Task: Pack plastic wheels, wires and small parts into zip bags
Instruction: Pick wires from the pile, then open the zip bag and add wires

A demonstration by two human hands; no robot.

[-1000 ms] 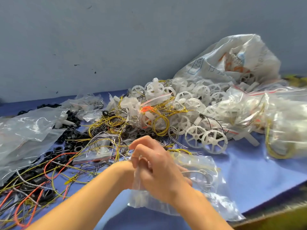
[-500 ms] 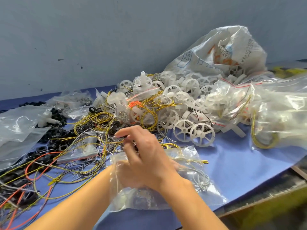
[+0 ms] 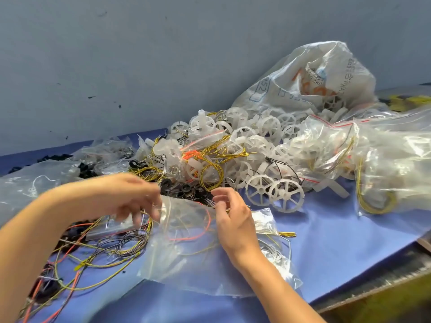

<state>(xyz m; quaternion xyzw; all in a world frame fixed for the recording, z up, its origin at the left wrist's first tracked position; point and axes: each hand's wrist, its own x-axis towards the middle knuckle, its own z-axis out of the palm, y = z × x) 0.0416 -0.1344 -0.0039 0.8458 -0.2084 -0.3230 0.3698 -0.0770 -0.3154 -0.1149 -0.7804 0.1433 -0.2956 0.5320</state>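
Left of the bag (image 3: 186, 248), loose wires (image 3: 105, 250) lie tangled on the table (image 3: 338, 241). A strand pulled from that heap would likely drag its neighbours along or snag the film. The left hand (image 3: 130, 197) hovers at the bag's upper left edge, too blurred to tell whether its spread fingers hold anything. The bag lies in the middle, its mouth turned away from the person and partly raised, with orange and yellow wire and pale parts inside. If the mouth sags while something goes in, the piece would probably drop among the black rings (image 3: 184, 190) just beyond it and mix with them. The right hand (image 3: 231, 217) is over the bag's right side, fingers loosely curled at the rim. Whether thumb and forefinger pinch the film or a thin wire cannot be told. Beyond and right of the bag, the wheels (image 3: 275, 197) are heaped loosely, so a careless reach could send several rolling across the table. A yellow wire end shows at the bag's right side, and a wire caught across the mouth could stop the zip from closing.
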